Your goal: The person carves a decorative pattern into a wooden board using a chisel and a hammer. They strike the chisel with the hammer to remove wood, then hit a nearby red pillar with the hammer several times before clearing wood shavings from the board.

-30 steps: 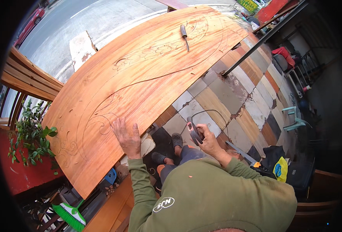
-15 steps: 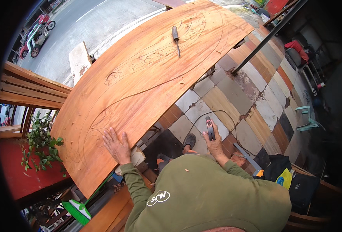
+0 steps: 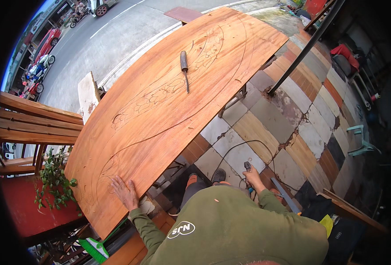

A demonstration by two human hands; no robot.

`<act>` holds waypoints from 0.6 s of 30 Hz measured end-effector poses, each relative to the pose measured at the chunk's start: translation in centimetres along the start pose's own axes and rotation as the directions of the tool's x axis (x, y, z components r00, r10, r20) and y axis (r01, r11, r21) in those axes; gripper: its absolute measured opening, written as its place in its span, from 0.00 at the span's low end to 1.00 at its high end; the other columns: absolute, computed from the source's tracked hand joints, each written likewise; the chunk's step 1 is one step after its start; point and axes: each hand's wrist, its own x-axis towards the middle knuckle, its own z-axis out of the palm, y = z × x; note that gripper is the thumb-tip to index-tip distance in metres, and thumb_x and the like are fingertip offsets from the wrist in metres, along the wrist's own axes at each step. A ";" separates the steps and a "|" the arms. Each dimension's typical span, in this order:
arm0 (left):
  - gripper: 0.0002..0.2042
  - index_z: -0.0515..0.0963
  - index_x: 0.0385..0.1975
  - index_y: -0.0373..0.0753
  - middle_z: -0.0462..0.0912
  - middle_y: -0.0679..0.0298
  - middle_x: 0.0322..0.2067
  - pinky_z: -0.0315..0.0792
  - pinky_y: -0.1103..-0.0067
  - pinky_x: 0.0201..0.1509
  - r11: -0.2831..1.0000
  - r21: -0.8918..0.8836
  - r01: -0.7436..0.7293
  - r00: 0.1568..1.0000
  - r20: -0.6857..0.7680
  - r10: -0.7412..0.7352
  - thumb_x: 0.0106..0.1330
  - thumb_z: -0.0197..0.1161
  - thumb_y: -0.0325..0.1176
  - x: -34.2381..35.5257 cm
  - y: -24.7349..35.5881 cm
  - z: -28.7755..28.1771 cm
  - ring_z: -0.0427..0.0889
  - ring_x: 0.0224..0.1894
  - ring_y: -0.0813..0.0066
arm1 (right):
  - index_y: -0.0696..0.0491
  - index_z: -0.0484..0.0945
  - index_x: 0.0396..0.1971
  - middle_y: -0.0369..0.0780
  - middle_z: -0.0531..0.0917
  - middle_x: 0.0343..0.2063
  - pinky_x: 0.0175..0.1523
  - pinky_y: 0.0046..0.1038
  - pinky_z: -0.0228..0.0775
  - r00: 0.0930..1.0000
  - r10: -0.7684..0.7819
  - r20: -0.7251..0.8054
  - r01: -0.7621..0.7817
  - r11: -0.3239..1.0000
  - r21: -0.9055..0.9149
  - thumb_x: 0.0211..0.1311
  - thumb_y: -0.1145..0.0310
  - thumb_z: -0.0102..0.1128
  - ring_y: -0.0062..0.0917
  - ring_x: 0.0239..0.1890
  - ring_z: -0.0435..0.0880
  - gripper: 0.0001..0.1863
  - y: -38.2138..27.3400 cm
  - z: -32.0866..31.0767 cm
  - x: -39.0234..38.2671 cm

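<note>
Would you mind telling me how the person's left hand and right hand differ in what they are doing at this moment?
The left hand lies flat and open on the near end of the carved wooden board, while the right hand is closed around a small corded tool. The left hand rests on the board; the right hand is held off it, above the tiled floor. Both come from green sleeves.

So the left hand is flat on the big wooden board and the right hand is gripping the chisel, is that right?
Not quite. The head view shows the left hand flat on the wooden board, but the chisel lies untouched on the board, far from both hands. The right hand grips a small corded tool over the tiled floor.
</note>
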 end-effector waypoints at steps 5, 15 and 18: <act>0.42 0.49 0.86 0.45 0.42 0.51 0.86 0.36 0.55 0.87 0.996 0.038 0.081 0.996 0.038 -0.082 0.81 0.47 0.65 0.5 0.9 -0.5 0.40 0.87 0.46 | 0.54 0.73 0.43 0.36 0.75 0.21 0.15 0.32 0.63 0.957 0.272 -0.102 -0.264 0.961 0.086 0.66 0.76 0.65 0.22 0.14 0.72 0.10 3.6 -3.4 0.7; 0.43 0.51 0.85 0.47 0.45 0.50 0.85 0.40 0.51 0.86 0.791 0.232 0.566 0.812 0.010 -0.584 0.80 0.41 0.71 6.4 7.4 -0.1 0.43 0.86 0.47 | 0.51 0.71 0.40 0.36 0.74 0.20 0.17 0.33 0.65 0.880 0.402 -0.252 -0.187 0.782 0.594 0.67 0.75 0.62 0.25 0.14 0.72 0.08 -0.8 -5.8 5.1; 0.47 0.57 0.84 0.49 0.55 0.55 0.83 0.57 0.43 0.81 0.881 0.292 0.373 0.907 -0.317 -0.279 0.73 0.47 0.76 7.9 0.4 7.5 0.57 0.82 0.41 | 0.51 0.70 0.38 0.35 0.73 0.21 0.18 0.32 0.67 0.902 0.361 -0.237 -0.095 0.701 0.707 0.69 0.73 0.63 0.24 0.16 0.73 0.08 -6.1 -6.4 8.3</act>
